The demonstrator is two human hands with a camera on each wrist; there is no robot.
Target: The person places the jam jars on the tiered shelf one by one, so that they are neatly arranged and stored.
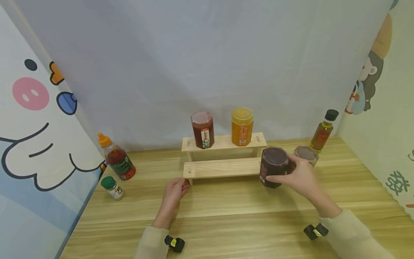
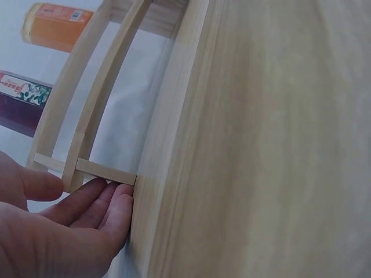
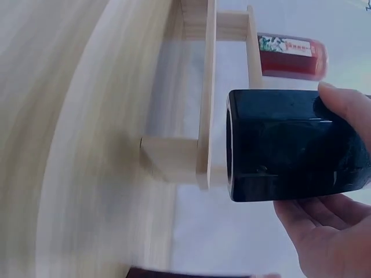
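Observation:
A two-step wooden rack (image 1: 223, 168) stands on the table. At the left end of its lower step, my left hand (image 1: 173, 192) grips the corner, thumb over the plank (image 2: 87, 130) and fingers against the end support. My right hand (image 1: 300, 176) holds a dark, faceted jar (image 1: 274, 167) by its sides, in front of the lower step's right end. In the right wrist view the jar's base faces the rack, raised above the tabletop. A red jar (image 1: 203, 131) and an orange-yellow jar (image 1: 242, 127) stand on the upper step.
Behind my right hand stands another jar (image 1: 306, 154), partly hidden. An oil bottle (image 1: 322, 132) is at the back right. Leftward stand a red sauce bottle (image 1: 119, 160) with an orange cap and a green-capped shaker (image 1: 113, 187). A pale curtain (image 1: 155, 90) hangs behind.

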